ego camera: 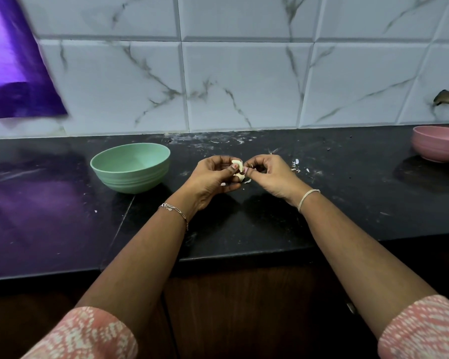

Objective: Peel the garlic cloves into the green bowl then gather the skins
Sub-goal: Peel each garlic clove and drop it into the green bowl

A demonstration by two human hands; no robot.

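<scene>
Centre frame, above a black counter: the left hand point(211, 177) pinches a garlic clove point(237, 165) while the right hand point(270, 174) nips its tip with curled fingertips. Small, light and probably slippery, it seems best gripped by its ends. The green bowl point(130, 181) waits centre-left.

Dark, glossy stone worktop point(244, 224), with a seam point(119, 229) running from near to far, left of centre. A green bowl point(130, 177) stands upright on it at centre-left, its visible interior bare. A pink bowl point(437, 147) stands at the far right, cut by the frame edge. Pale skin scraps point(296, 163) lie scattered right of centre (small, thin flakes). White smears point(205, 141) mark the far edge by the wall. A purple reflection point(36, 203) covers the left portion.
</scene>
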